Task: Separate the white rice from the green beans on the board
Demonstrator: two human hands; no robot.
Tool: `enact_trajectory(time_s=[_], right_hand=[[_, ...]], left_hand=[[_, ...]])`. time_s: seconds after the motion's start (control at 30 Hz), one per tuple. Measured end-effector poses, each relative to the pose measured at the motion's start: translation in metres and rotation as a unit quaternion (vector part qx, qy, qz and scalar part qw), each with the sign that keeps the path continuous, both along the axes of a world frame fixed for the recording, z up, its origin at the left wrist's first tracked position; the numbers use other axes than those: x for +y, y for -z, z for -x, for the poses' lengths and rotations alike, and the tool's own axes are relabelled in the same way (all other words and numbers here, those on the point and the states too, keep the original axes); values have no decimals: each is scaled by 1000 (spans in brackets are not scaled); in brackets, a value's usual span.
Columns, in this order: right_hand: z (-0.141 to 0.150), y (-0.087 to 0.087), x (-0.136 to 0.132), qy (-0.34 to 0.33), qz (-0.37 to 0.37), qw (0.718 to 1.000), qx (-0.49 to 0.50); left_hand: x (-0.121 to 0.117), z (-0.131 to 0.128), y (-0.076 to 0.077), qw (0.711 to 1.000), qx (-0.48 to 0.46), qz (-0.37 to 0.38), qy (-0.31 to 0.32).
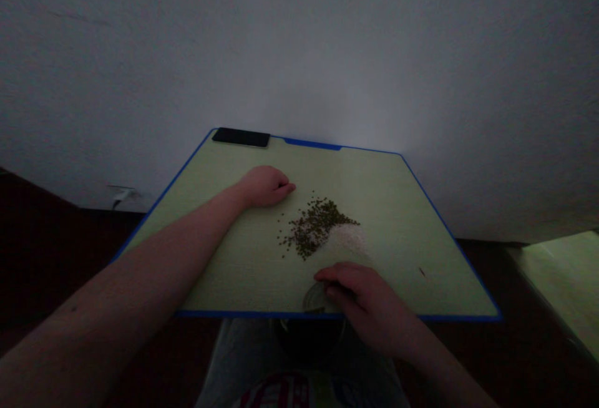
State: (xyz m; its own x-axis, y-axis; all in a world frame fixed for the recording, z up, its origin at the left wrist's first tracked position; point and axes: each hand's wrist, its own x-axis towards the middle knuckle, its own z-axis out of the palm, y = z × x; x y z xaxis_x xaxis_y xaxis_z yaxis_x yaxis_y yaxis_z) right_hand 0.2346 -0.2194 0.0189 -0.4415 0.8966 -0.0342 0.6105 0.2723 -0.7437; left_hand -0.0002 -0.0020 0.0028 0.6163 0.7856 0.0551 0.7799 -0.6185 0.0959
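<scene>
On the pale green tabletop [224, 283], a loose scatter of small dark green beans [321, 218] meets a low mound of white grains [349, 238], which looks like rice. My left hand [266, 186] rests to the left of the beans, its fingers curled in and its thumb side toward them. Nothing shows in it. Near the front edge, my right hand [367, 302] has its thumb and fingers closed on the rim of a clear round dish [314, 299]. Part of the dish is hidden behind the fingers, and its exact kind is hard to make out in the dim light.
A black phone [241, 137] lies at the table's back left corner. Blue edging [312, 144] runs around the tabletop, against a pale wall [299, 52]. A small reddish sliver [422, 271] lies at the right. A dark round container [306, 338] sits below the front edge.
</scene>
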Motion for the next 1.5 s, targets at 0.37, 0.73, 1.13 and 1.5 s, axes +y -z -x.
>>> enact_trajectory(time_s=[0.37, 0.73, 1.13, 1.5], right_hand=[[-20, 5, -16, 61, 12, 998, -7], [-1, 4, -3, 48, -31, 998, 4], [-3, 9, -14, 48, -34, 998, 6], [-12, 10, -26, 70, -40, 997, 7]], left_hand=[[0, 0, 0, 1000, -12, 4, 3], [-2, -1, -3, 1000, -4, 1, -8], [-2, -1, -2, 1000, 5, 3, -5], [-1, 0, -2, 1000, -12, 7, 3]])
